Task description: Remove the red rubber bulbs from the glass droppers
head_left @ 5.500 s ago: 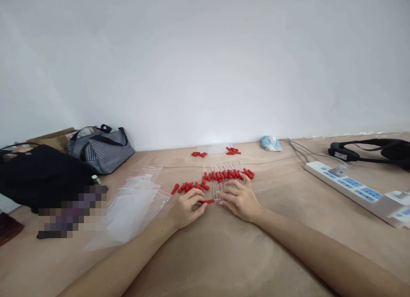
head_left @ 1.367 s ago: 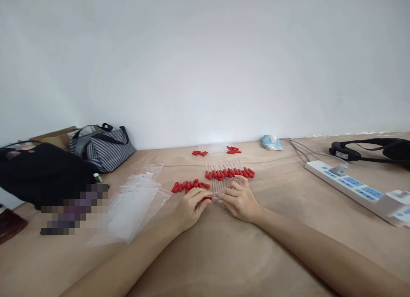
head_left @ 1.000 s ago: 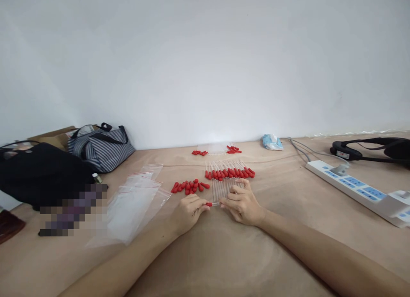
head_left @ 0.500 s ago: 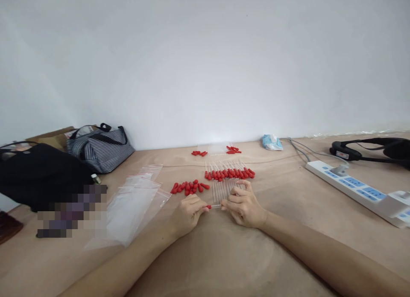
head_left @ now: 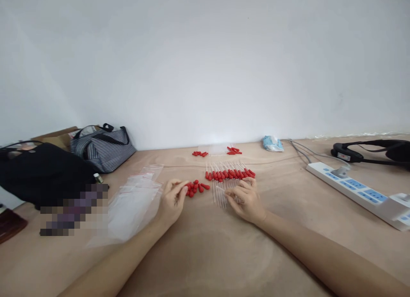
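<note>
My left hand (head_left: 173, 199) is at the left edge of a pile of red rubber bulbs (head_left: 196, 187), its thumb and forefinger pinched on one of them. My right hand (head_left: 246, 199) is closed on a thin clear tube (head_left: 221, 189), whose near end is hidden by the fingers. Under and beside that hand lie several more clear tubes (head_left: 218, 199) side by side. Just beyond them is a row of droppers (head_left: 229, 174), clear tubes with red bulbs on their near ends.
Clear zip bags (head_left: 133, 207) lie left of my left hand. Farther back are small groups of red bulbs (head_left: 200, 154) and a blue-white packet (head_left: 273, 143). A striped bag (head_left: 104, 148) and black bag (head_left: 48, 173) stand left; a power strip (head_left: 355, 190) lies right.
My left hand has moved left and away from me, off the red-ended piece between the hands, to the bulb pile. My right hand has shifted slightly, now with a tube tilted up-left.
</note>
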`<state>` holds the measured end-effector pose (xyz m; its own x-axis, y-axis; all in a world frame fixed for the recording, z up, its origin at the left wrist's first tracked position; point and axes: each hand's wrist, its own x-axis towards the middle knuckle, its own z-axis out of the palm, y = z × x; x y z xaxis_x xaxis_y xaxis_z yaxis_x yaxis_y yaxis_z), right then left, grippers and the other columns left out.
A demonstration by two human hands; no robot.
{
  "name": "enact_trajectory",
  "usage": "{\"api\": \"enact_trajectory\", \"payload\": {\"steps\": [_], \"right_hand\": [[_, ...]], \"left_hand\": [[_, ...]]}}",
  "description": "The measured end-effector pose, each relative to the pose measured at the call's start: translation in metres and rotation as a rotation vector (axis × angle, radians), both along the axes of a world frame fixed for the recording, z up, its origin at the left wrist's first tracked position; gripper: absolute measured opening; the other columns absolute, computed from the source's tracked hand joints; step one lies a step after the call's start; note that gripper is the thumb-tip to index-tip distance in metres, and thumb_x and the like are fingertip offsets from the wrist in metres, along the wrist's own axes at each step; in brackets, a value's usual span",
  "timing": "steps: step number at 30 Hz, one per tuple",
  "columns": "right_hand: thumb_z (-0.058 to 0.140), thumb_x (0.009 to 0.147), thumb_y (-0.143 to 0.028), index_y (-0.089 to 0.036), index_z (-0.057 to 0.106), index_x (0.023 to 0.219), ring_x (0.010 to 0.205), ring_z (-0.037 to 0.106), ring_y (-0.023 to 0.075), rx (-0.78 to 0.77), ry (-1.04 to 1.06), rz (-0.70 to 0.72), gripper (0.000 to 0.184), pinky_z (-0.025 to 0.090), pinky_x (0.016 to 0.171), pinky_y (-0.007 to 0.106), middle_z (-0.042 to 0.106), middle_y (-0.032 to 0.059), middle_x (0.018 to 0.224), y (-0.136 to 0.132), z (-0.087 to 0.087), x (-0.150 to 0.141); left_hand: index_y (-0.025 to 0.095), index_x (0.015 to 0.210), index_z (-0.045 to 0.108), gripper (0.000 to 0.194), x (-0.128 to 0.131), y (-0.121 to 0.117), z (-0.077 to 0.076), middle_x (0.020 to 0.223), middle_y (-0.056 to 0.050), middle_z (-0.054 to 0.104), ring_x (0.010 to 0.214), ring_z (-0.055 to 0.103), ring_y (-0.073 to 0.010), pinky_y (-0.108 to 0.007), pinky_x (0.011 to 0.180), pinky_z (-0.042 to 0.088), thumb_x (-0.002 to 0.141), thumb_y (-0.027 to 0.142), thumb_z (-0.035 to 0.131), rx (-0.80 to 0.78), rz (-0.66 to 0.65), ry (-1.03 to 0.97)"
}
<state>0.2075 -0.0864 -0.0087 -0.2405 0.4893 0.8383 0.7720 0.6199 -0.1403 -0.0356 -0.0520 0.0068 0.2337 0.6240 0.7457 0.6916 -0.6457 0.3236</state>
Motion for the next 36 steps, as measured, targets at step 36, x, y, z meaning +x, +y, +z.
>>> {"api": "enact_trajectory", "payload": {"steps": [36], "right_hand": [[0.046,0.083,-0.033,-0.019,0.063,0.066,0.067,0.043,0.0127,-0.1,-0.061,-0.137,0.027,0.02,0.072,0.033,0.056,0.001,0.063,0.012,0.005,-0.009]], "left_hand": [[0.02,0.062,0.064,0.014,0.019,0.061,0.035,0.07,-0.006,0.064,0.08,0.057,-0.0263,-0.036,0.072,0.042,0.064,0.031,0.057,-0.604,0.345,0.196]]}}
